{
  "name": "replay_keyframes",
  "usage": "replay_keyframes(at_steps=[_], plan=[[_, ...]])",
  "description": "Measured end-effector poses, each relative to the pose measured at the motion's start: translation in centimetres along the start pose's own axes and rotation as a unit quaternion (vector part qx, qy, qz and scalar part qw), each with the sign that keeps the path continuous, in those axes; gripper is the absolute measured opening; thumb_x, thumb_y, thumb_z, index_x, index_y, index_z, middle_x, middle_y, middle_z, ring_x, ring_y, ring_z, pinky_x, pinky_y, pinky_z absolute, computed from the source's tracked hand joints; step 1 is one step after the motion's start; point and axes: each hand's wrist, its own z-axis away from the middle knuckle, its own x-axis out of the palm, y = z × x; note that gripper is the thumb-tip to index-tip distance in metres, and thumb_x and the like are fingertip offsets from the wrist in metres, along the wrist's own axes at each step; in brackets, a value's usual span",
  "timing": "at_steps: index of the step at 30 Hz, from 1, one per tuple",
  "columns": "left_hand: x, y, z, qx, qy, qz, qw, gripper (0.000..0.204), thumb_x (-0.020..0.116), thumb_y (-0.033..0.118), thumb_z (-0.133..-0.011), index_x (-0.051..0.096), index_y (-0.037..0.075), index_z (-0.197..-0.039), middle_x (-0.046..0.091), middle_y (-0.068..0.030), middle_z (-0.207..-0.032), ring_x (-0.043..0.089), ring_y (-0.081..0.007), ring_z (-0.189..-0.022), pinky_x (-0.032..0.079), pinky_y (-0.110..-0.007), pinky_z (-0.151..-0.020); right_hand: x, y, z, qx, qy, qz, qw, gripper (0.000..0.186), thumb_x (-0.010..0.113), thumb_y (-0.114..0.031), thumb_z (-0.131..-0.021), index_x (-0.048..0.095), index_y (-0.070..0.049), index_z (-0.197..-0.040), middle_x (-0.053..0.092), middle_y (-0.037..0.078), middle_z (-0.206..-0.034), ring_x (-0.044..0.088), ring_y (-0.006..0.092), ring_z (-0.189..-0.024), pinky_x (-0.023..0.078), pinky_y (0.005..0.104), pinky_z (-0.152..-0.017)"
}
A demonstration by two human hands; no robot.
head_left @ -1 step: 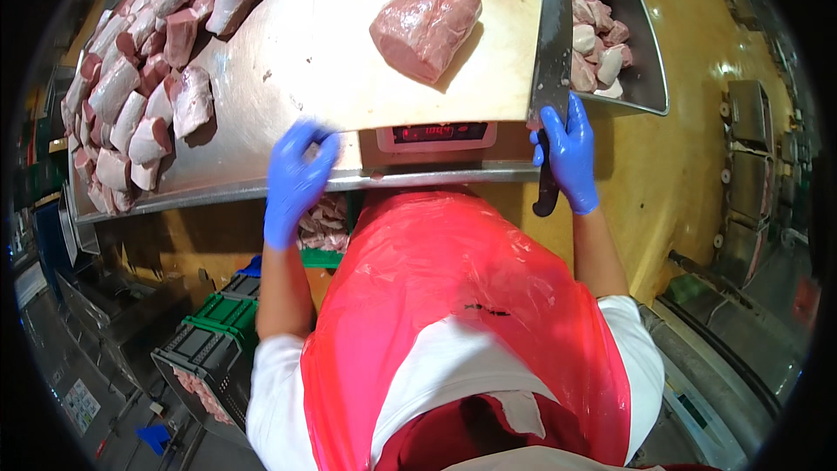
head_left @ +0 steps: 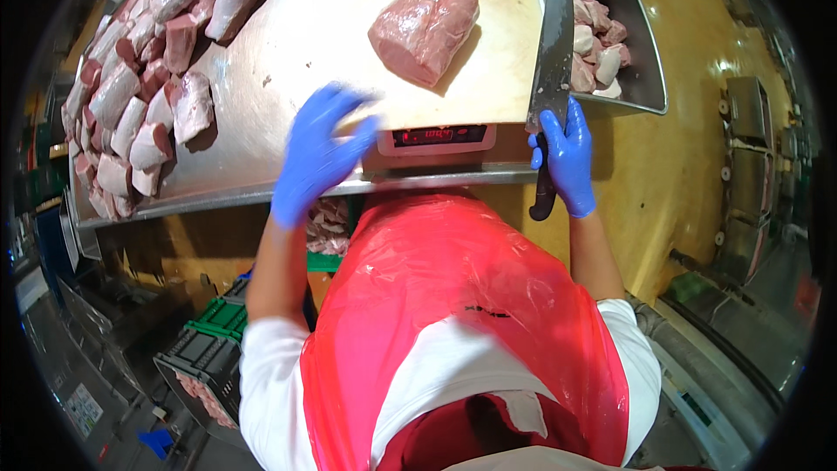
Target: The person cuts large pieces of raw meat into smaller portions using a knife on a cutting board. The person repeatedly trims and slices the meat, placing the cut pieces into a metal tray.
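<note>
My right hand (head_left: pixel 568 157), in a blue glove, grips a large knife (head_left: pixel 553 61) near its handle. The blade points away from me, along the right edge of a pale cutting board (head_left: pixel 349 44). On that board lies a thick chunk of raw meat (head_left: pixel 425 28), apart from both hands. My left hand (head_left: pixel 321 150), also gloved in blue and blurred by motion, hovers at the board's near left edge. Its fingers are spread and hold nothing. Just right of it, a scale's red-lit display (head_left: pixel 436 137) shows under the board's near edge.
Many cut meat pieces (head_left: pixel 131 113) are heaped on the left of the metal table (head_left: pixel 235 157). A metal tub (head_left: pixel 643 61) with smaller chunks stands at the right, beyond the knife. Below left are meat trimmings (head_left: pixel 328 225) and stacked crates (head_left: pixel 205 353).
My left hand has moved right and a little away from me, toward the board, and its fingers have spread. My right hand and the knife have barely moved.
</note>
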Motion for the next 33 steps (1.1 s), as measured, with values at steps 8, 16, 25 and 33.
replay_keyframes(at_steps=[8,16,25,33], plan=[[4.7,-0.5,-21.6,-0.003,-0.306,-0.264,0.915,0.041,0.056,0.05,-0.091,0.076,0.019,-0.109,0.069,-0.0148,-0.111,0.067,-0.042,-0.101,0.053,-0.05,-0.088,1.2,0.2,2.2,0.045,-0.007,0.002,0.999,0.06,0.056,-0.014,-0.1,0.032,0.002,-0.151,0.059,0.006,-0.08,0.056,0.0098,-0.058,0.046,0.0256,-0.044],[3.1,-1.9,-7.4,0.013,0.04,-0.344,0.938,0.08,0.065,0.064,-0.083,0.051,0.017,-0.147,0.042,-0.0285,-0.147,0.049,-0.049,-0.122,0.042,-0.058,-0.101,6.1,-0.8,-1.7,-0.139,-0.063,0.294,0.944,0.062,0.048,-0.018,-0.096,0.032,-0.01,-0.155,0.067,0.028,-0.082,0.067,0.0428,-0.075,0.051,0.0528,-0.07],[3.7,-1.9,-8.2,-0.021,0.055,-0.32,0.945,0.068,0.067,0.061,-0.082,0.06,0.024,-0.139,0.048,-0.0257,-0.142,0.051,-0.0474,-0.12,0.042,-0.058,-0.098,8.0,-3.1,-2.0,-0.095,-0.205,0.471,0.853,0.077,0.047,-0.006,-0.089,0.019,-0.014,-0.16,0.066,0.032,-0.083,0.065,0.0475,-0.073,0.051,0.056,-0.071],[5.3,-2.5,-9.6,-0.035,0.048,-0.324,0.944,0.071,0.066,0.066,-0.077,0.063,0.027,-0.136,0.044,-0.0246,-0.147,0.047,-0.0481,-0.122,0.041,-0.061,-0.092,6.2,-3.8,-2.8,-0.024,-0.236,0.406,0.883,0.067,0.043,-0.018,-0.098,0.018,-0.017,-0.16,0.067,0.033,-0.091,0.065,0.0491,-0.076,0.052,0.054,-0.074]])
